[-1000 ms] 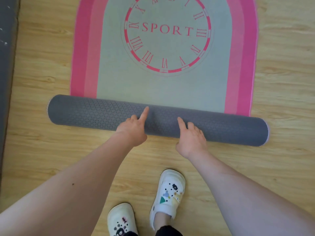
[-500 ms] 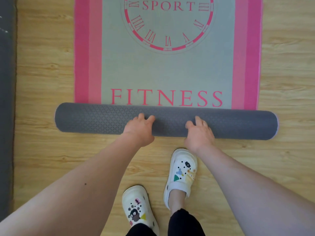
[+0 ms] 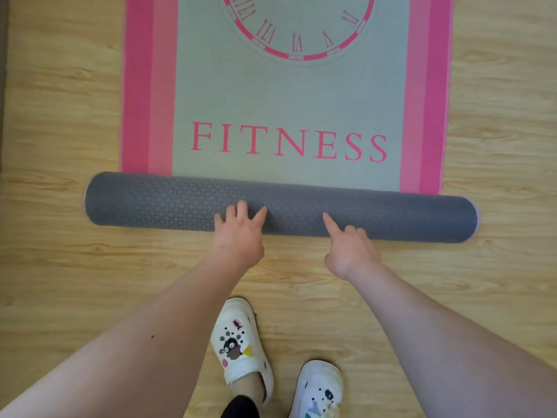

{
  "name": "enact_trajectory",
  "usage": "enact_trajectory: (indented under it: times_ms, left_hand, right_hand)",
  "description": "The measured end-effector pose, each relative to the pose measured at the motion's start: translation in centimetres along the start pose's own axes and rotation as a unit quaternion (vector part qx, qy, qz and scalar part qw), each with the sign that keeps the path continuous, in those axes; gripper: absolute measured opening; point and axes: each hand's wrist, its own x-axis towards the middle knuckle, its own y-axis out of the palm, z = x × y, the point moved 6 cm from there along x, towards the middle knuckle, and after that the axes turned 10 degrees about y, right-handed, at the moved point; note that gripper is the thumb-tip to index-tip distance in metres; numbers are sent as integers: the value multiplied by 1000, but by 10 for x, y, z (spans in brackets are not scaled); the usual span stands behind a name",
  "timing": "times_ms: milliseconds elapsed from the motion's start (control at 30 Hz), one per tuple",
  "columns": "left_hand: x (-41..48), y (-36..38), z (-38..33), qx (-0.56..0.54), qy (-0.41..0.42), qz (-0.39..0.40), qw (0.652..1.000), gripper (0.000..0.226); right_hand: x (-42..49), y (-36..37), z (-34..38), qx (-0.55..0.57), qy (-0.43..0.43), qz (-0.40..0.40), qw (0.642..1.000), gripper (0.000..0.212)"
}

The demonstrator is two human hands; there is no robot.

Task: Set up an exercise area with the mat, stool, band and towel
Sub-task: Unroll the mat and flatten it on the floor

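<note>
Clogs: two white clogs [image 3: 241, 345] with small charms stand on the wooden floor [image 3: 75, 282], nearest the camera, the left one slightly ahead of the right.
Left hand: the left hand [image 3: 239, 235] is open, its fingers spread and fairly straight, with the tips resting on the near side of the roll close to its middle.
Right hand: the right hand [image 3: 351, 250] grips nothing. Its index finger is stretched out onto the roll and the other fingers are loosely bent against it.
Roll: the rolled part [image 3: 144, 202] of the exercise mat [image 3: 289, 95] lies across the floor, grey patterned underside outward, with its right end a little nearer than its left.
Flat part: beyond the roll the mat lies open on the floor. It is grey-green with pink side bands, has FITNESS printed just past the roll, and has a clock face [image 3: 297, 28] farther on, cut off by the top edge.
Left edge: a dark strip [image 3: 2, 55] borders the floor.
</note>
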Motion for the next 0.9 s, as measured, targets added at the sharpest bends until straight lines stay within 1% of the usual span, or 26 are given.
enact_trajectory:
  times_ms: [67,133,200,233,267,333,400,467,533,567,633,667,733,800,867,900]
  left_hand:
    - [-2,8,-1,16,16,-24,999,66]
    - [-6,19,1,-13,22,-28,999,58]
    - [-16,32,-3,-14,29,-26,999,55]
    - [-20,38,-5,-8,30,-35,999,58]
    - [-23,41,-6,-8,25,-46,999,64]
    - [-26,47,-9,-18,8,-55,998,81]
    - [-30,56,-10,-50,-13,-21,998,89]
    - [-33,67,-15,-80,-30,17,996,84]
    - [-37,74,-20,-87,-39,20,995,77]
    - [-40,74,-23,-74,-41,1,996,71]
    - [-44,71,-28,-37,-36,-47,998,57]
    - [-45,71,-29,-32,-32,-54,998,53]
    - [-49,77,-31,-38,-29,-39,998,49]
    - [-54,85,-37,-40,-20,-16,999,47]
    - [-60,97,-41,-48,-24,-7,999,47]
    - [-61,104,-44,-52,-30,-16,998,49]
  right_hand:
    - [-2,7,1,-37,-11,-52,998,78]
    - [-3,13,3,-51,-31,-88,994,66]
    - [-6,24,4,-49,-50,-74,995,56]
    - [-8,30,4,-43,-52,-68,995,55]
    - [-10,34,5,-34,-50,-71,996,57]
    - [-12,38,5,-19,-48,-93,994,68]
    - [-12,47,3,-20,-45,-78,996,81]
    - [-11,56,-2,-19,-38,-44,998,83]
    - [-13,67,-6,-19,-40,-35,998,80]
    - [-16,71,-9,-20,-45,-47,998,78]
    - [-21,76,-13,-28,-61,-95,993,71]
    - [-23,78,-14,-33,-72,-114,990,67]
    - [-27,81,-19,-26,-88,-125,988,58]
    - [-31,88,-23,-1,-95,-99,991,50]
    - [-38,103,-25,-1,-100,-74,992,48]
    - [-41,111,-28,3,-99,-83,992,48]
